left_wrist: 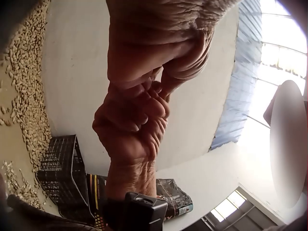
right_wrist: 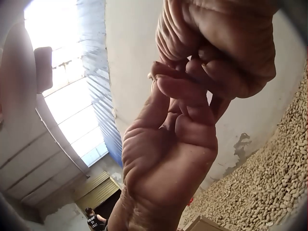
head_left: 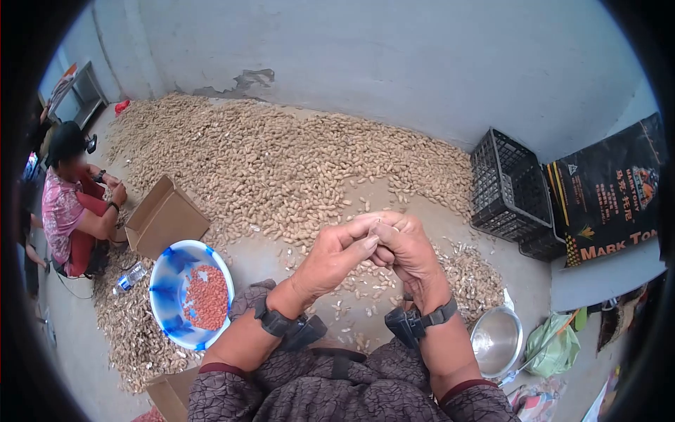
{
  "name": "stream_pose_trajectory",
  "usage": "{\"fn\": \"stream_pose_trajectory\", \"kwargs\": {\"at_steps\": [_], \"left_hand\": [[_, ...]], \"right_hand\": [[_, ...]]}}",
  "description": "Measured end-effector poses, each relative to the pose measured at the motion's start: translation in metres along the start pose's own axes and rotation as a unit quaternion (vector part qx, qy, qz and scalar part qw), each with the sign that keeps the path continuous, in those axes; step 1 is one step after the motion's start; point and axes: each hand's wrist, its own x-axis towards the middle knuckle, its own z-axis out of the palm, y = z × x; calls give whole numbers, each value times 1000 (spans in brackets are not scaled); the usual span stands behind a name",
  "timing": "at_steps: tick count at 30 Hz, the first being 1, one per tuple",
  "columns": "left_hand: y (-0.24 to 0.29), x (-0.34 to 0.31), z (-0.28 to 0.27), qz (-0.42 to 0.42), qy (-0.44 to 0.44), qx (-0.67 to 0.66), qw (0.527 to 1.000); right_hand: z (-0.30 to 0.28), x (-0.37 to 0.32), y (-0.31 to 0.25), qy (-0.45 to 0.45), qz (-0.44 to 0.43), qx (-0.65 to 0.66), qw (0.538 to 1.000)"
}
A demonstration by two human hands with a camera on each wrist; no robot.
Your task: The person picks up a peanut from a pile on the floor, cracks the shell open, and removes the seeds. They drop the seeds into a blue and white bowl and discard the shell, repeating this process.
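Observation:
Fingertips and thumbs meet in front of the body in the head view, the left hand (head_left: 336, 259) and right hand (head_left: 413, 259) touching with curled fingers. The left wrist view has the left hand (left_wrist: 159, 48) above and the right hand (left_wrist: 134, 120) below, fingers bunched together. From the right wrist, the right hand (right_wrist: 221, 43) is above the left hand (right_wrist: 168, 149). Anything between the fingertips is hidden or too small to tell. Beneath and beyond the hands, a large heap of unshelled peanuts (head_left: 281, 162) covers the floor.
At left stand a blue-and-white basin (head_left: 163, 309) of red kernels (head_left: 208, 298), a cardboard box (head_left: 172, 221), a bottle (head_left: 130, 278) and a seated person (head_left: 74, 211). At right are black crates (head_left: 510, 186), a printed sack (head_left: 608, 190), a metal bowl (head_left: 496, 342) and shells (head_left: 471, 281).

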Motion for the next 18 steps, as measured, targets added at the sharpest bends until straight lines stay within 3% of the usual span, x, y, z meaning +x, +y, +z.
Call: {"fn": "stream_pose_trajectory", "kwargs": {"at_steps": [3, 5, 6, 7, 8, 12, 16, 18], "left_hand": [[-7, 2, 1, -33, 28, -135, 990], [-6, 2, 3, -27, 55, -135, 989], [-6, 2, 3, -25, 79, -134, 987], [-6, 2, 3, -24, 79, -137, 987], [-7, 2, 2, -20, 113, -94, 989], [-11, 3, 6, -15, 171, -35, 984], [-11, 3, 1, 4, 151, -11, 988], [-6, 4, 2, 14, 169, 111, 979]], "right_hand": [[2, 2, 0, -11, -4, -4, 1000], [4, -1, -3, 74, -16, -33, 997], [5, -1, -5, 74, -16, -36, 996], [5, -1, -8, 108, -28, -106, 988], [4, -2, -9, 143, -38, -175, 973], [3, 0, -1, 104, -26, -139, 984], [4, 2, 1, 110, -28, -115, 987], [4, 3, -1, 101, -36, -116, 987]]}}
